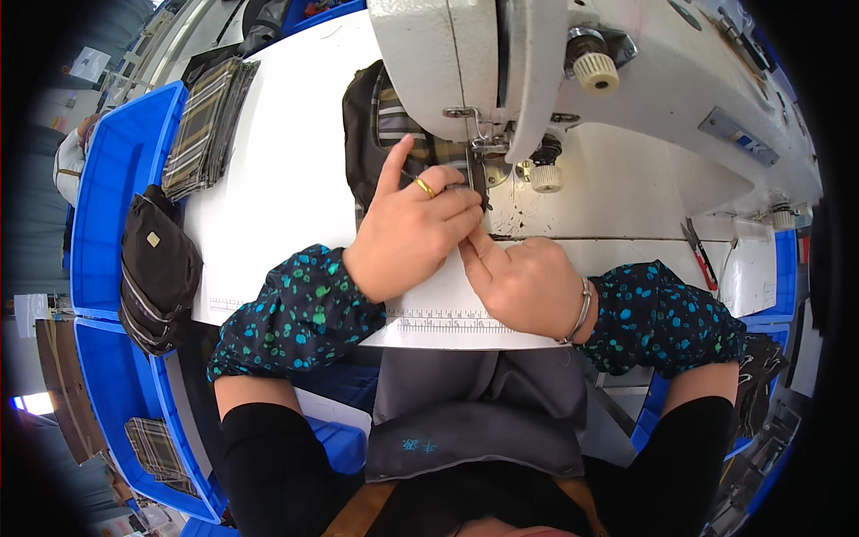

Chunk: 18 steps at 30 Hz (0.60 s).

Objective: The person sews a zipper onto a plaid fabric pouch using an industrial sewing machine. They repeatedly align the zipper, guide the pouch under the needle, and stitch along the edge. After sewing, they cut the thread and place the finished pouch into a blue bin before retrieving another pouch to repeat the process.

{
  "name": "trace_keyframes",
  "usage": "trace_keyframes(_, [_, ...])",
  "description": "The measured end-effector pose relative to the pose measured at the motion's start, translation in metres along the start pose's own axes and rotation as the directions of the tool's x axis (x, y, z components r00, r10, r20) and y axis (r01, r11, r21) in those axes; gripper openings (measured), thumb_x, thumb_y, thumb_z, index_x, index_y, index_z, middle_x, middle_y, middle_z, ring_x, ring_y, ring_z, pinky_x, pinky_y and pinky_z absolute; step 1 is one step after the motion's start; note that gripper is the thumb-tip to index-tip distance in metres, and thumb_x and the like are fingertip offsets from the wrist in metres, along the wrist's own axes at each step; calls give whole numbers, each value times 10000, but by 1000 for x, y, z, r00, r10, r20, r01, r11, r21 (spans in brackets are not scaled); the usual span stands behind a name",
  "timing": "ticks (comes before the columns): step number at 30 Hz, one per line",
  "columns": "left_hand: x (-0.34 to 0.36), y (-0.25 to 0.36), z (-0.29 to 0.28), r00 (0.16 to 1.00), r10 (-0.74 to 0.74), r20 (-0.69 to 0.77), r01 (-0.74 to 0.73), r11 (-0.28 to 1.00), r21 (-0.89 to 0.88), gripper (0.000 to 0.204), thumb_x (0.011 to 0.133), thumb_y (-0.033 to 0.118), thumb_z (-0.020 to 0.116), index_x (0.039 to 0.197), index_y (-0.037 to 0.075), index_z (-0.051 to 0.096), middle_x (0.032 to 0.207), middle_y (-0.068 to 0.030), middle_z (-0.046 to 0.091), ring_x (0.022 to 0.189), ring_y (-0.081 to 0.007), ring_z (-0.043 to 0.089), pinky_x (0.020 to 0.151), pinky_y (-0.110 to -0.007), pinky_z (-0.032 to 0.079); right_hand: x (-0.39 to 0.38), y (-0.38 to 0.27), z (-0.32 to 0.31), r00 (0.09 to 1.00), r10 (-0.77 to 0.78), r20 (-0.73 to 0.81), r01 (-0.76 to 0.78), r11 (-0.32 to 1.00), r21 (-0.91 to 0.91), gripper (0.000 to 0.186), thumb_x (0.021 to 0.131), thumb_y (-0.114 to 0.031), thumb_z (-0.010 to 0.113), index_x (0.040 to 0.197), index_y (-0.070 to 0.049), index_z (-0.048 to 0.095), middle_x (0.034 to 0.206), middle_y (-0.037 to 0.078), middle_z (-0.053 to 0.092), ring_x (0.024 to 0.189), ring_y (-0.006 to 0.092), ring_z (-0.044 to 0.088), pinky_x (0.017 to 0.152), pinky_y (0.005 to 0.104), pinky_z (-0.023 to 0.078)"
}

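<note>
A black fabric piece with a plaid panel (365,148) lies on the white sewing table, partly under the head of the sewing machine (438,67). My left hand (403,231) rests on this piece, one finger stretched out over the plaid and the others bent onto the cloth edge beside the needle area. A gold ring is on one of its fingers. My right hand (534,285) is closed, its fingertips meeting the left hand's at the cloth's near edge, just in front of the presser foot. My hands hide the gripped edge.
A ruler strip (438,320) runs along the table's front edge. Red-handled thread snips (701,258) lie at the right. At the left, a stack of plaid pieces (208,130) and a black zippered pouch (161,259) sit by blue bins (89,228). Another person's arm shows at the far left.
</note>
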State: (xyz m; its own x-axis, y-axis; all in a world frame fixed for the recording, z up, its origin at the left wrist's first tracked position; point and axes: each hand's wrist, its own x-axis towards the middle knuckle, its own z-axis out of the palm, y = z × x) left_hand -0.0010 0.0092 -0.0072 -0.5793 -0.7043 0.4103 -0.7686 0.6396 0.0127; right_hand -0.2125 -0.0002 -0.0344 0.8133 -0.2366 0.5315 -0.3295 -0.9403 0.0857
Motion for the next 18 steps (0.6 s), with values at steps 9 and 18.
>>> trace_keyframes(9, [7, -24, 17, 999, -27, -35, 30, 996, 90, 237, 829, 159, 691, 1049, 132, 776, 1129, 46, 705, 1223, -203, 589, 1206, -685, 240, 11, 21, 3, 992, 97, 77, -96, 995, -16, 352, 834, -126, 651, 1105, 86, 724, 1114, 263, 745, 535, 165, 672, 482, 305, 519])
trace_keyframes(18, [2, 2, 2, 988, -124, -93, 143, 962, 233, 351, 711, 166, 751, 1058, 172, 801, 1141, 46, 700, 1149, -239, 608, 1066, -480, 437, 7, 25, 5, 992, 94, 85, -96, 995, 23, 370, 835, -130, 646, 1128, 83, 717, 1124, 254, 741, 558, 160, 669, 513, 303, 526])
